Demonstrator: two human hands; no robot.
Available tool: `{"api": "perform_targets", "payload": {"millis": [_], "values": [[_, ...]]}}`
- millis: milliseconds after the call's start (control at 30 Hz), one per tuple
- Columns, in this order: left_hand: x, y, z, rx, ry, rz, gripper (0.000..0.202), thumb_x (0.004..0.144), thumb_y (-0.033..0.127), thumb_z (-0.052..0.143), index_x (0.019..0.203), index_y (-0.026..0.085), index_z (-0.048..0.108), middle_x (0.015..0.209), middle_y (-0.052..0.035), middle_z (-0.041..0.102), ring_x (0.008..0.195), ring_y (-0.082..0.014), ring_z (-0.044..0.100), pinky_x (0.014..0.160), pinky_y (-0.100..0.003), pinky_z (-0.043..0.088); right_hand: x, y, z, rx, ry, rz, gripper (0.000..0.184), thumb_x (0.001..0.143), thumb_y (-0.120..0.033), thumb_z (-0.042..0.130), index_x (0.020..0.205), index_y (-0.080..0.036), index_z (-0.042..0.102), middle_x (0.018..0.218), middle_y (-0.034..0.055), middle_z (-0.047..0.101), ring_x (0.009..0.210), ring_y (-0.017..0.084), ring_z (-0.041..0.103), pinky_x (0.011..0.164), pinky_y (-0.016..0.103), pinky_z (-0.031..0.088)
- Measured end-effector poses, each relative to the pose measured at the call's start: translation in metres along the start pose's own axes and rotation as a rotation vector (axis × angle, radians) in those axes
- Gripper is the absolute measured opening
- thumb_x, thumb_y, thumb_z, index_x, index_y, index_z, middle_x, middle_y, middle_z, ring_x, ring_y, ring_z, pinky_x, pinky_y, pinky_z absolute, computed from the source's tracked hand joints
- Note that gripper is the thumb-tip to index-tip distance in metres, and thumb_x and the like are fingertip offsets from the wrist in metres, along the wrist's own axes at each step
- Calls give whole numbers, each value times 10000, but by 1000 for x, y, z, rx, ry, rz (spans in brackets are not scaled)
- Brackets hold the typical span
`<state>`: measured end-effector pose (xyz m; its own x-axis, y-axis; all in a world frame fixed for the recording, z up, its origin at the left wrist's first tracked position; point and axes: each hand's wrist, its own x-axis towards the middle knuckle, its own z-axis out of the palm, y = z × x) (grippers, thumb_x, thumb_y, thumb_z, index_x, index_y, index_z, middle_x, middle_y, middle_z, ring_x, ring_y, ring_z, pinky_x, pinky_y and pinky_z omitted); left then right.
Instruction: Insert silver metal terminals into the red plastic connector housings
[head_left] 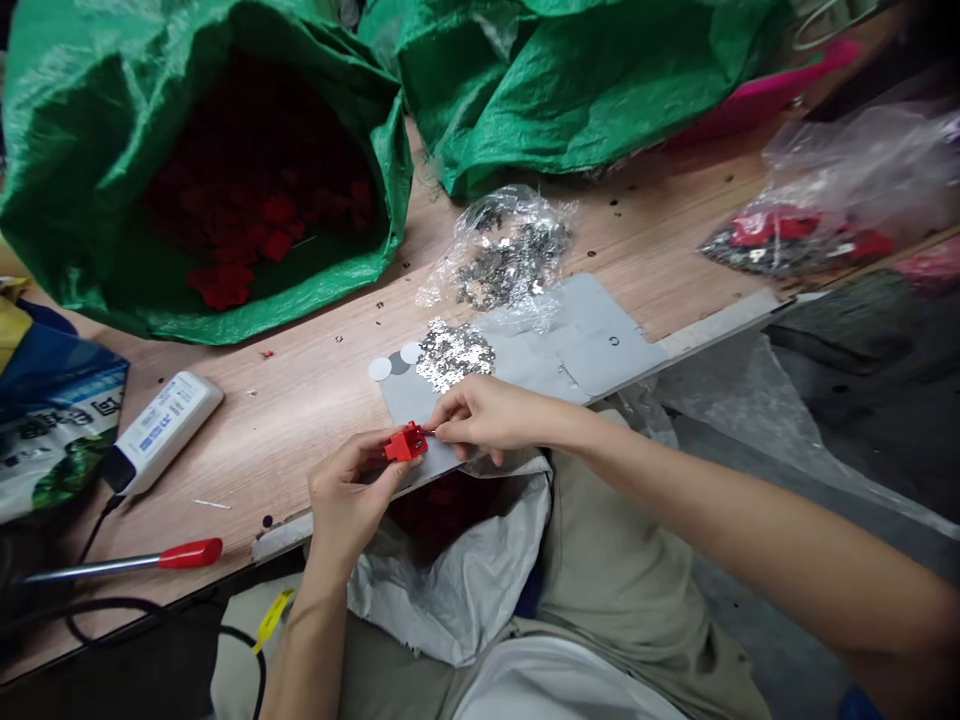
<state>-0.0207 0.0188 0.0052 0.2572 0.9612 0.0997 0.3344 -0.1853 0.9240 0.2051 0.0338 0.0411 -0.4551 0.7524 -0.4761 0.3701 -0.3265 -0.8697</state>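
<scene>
My left hand point(352, 490) pinches a small red plastic part point(406, 443) between thumb and fingers, just over the table's front edge. From the right, my right hand point(480, 415) closes its fingertips on a thin, dark piece that touches the red part; its exact kind is too small to tell. Right behind my right hand lies a heap of small shiny metal pieces point(454, 354) on a grey sheet point(600, 330). Below my hands, an open white sack point(457, 600) in my lap has red parts in its shadowed inside.
A green sack point(82, 190) of red parts lies open at the back left, beside another green sack point(592, 90). Clear bags of metal pieces point(510, 250) and mixed parts point(795, 235) lie further right. At left are a white device point(169, 430) and a red-handled lever point(187, 554).
</scene>
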Motion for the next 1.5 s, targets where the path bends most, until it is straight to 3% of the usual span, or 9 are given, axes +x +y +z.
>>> {"api": "perform_targets", "payload": {"millis": [333, 567, 800, 967, 1133, 1333, 1500], "values": [[-2, 0, -3, -25, -19, -8, 285, 775, 143, 754, 1046, 228, 729, 1001, -7, 754, 839, -155, 734, 788, -260, 630, 5, -15, -6, 79, -39, 167, 122, 884, -147, 579, 941, -114, 682, 633, -17, 659, 314, 53, 423, 314, 167, 362], [0, 7, -3, 70, -22, 39, 307, 769, 133, 760, 1060, 225, 727, 1012, -9, 751, 855, -156, 729, 796, -252, 622, 7, -13, -1, 19, 18, 156, 141, 853, -150, 601, 927, -130, 719, 603, -23, 651, 336, 66, 436, 300, 167, 364], [3, 13, -1, 52, 14, -17, 272, 746, 179, 798, 1009, 219, 742, 914, -2, 755, 788, -144, 726, 758, -233, 618, 4, -2, 1, 49, 41, 58, 156, 860, -188, 597, 947, -149, 720, 650, -16, 674, 425, 85, 520, 345, 162, 429], [1, 11, 0, 51, 34, -18, 283, 730, 159, 798, 1003, 206, 745, 923, -16, 755, 804, -162, 727, 771, -266, 624, 6, -7, 3, 66, 62, 107, 124, 859, -170, 603, 913, -149, 712, 628, -12, 667, 428, 80, 513, 350, 152, 401], [-1, 8, 0, 48, 6, -12, 279, 772, 169, 766, 1046, 212, 736, 956, -27, 756, 825, -177, 735, 798, -302, 636, 7, -12, 7, -53, 136, 148, 123, 854, -170, 607, 891, -151, 722, 594, -8, 649, 421, 85, 510, 353, 159, 348], [-2, 8, 0, 70, 20, -12, 290, 765, 175, 781, 1048, 220, 736, 982, -18, 756, 823, -164, 735, 785, -278, 639, 9, -11, -4, -46, 11, 139, 149, 845, -203, 632, 948, -170, 734, 658, -7, 687, 403, 82, 472, 355, 184, 357], [-1, 7, -1, 68, 4, 0, 300, 776, 168, 769, 1068, 229, 733, 1007, -22, 752, 840, -166, 735, 797, -284, 640, 10, -17, -1, -146, 65, 193, 149, 840, -198, 621, 920, -177, 745, 610, -11, 662, 379, 88, 446, 371, 208, 338]]}}
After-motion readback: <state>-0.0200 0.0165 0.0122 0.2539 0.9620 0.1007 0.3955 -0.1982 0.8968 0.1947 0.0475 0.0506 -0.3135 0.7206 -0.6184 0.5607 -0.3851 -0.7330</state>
